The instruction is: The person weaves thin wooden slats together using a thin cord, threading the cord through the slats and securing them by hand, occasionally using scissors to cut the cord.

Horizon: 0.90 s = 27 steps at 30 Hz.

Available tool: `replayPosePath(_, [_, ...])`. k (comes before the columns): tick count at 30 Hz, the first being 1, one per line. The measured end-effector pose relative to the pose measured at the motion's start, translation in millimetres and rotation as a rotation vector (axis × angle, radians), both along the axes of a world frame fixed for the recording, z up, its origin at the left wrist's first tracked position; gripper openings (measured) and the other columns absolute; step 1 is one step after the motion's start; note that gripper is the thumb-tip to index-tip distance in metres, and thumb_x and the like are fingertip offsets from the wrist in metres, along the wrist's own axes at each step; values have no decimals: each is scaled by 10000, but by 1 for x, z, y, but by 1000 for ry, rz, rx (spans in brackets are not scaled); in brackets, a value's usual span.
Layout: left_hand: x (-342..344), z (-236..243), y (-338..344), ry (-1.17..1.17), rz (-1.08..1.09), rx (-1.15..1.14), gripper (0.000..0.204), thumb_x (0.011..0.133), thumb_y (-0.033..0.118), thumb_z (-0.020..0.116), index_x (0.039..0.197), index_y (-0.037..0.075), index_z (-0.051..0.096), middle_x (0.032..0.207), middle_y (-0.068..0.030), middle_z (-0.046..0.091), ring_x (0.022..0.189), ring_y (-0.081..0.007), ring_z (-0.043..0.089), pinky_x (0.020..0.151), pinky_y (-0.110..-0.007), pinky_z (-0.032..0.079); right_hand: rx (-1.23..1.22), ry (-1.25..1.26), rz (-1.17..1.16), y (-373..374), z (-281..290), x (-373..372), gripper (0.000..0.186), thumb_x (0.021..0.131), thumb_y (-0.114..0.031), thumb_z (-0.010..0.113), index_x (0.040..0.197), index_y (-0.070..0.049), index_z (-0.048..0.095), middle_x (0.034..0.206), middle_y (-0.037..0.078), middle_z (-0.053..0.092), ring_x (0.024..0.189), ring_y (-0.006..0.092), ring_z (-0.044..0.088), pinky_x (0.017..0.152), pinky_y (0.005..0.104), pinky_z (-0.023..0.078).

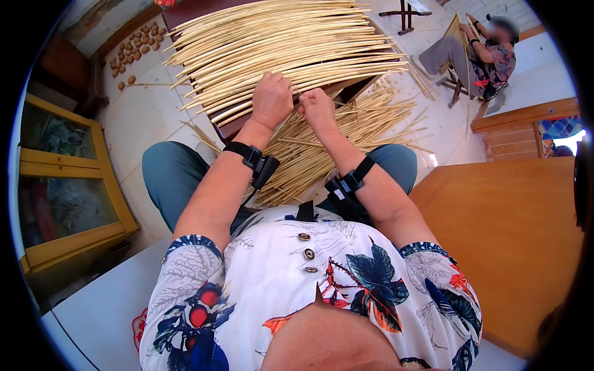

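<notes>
A row of pale, peeled stalks (284, 38) lies side by side like a mat across a low dark red table (232, 127). At its near edge, my left hand (272, 99) is closed over the nearest stalks, fingers bent. Close on its right, my right hand (318, 111) is pinched, its fingertips almost meeting the left ones. Something thin may run between the fingertips, but it is too small to make out. Below my hands, a heap of loose stalks (297, 164) lies on the floor between my knees.
Several round brown walnut-like things (137, 44) lie on the floor at far left, near a yellow glass-fronted cabinet (65, 167). At right stands an orange-brown wooden tabletop (507, 216). Another person (492, 59) sits at far right, holding a wooden frame-like thing.
</notes>
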State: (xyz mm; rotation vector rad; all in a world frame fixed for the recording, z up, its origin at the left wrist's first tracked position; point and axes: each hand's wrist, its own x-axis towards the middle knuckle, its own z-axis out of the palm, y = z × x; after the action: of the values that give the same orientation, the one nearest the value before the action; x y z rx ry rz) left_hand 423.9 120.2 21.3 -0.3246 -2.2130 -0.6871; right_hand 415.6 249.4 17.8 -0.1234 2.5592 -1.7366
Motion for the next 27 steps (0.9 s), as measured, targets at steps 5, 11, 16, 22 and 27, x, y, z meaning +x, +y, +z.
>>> replayPosePath(5, [0, 0, 3, 0, 3, 37, 59, 656, 63, 615, 660, 64, 557, 680, -82, 513, 702, -280, 485, 617, -354, 428, 3, -31, -78, -1, 0, -5, 157, 788, -86, 601, 774, -33, 453, 545, 64, 555, 422, 102, 484, 366, 234, 381])
replayPosePath(11, [5, 6, 11, -10, -18, 13, 51, 660, 62, 590, 653, 50, 540, 685, -102, 513, 706, -302, 482, 625, -380, 421, -103, 8, -76, 7, -6, -4, 176, 788, -100, 607, 741, -34, 451, 546, 72, 552, 426, 115, 493, 365, 243, 384])
replayPosePath(16, [9, 14, 8, -31, -14, 18, 29, 645, 60, 555, 636, 39, 538, 676, -122, 507, 708, -298, 486, 652, -377, 416, -12, 76, -93, -3, 4, -3, 163, 769, -79, 599, 731, -18, 453, 541, 69, 560, 487, 134, 552, 432, 265, 430])
replayPosePath(22, [3, 6, 10, -50, -28, 50, 55, 668, 41, 580, 641, 37, 532, 683, -124, 495, 699, -318, 468, 617, -393, 399, 149, -2, -64, -4, 24, -14, 141, 772, -75, 589, 754, -9, 465, 552, 87, 570, 502, 159, 574, 444, 286, 446])
replayPosePath(27, [4, 3, 5, -48, -37, 49, 69, 658, 28, 600, 645, 42, 534, 680, -115, 496, 699, -313, 469, 611, -387, 399, 378, -117, 133, -8, 38, -18, 117, 780, -112, 574, 781, -16, 506, 630, 124, 591, 553, 219, 594, 489, 335, 473])
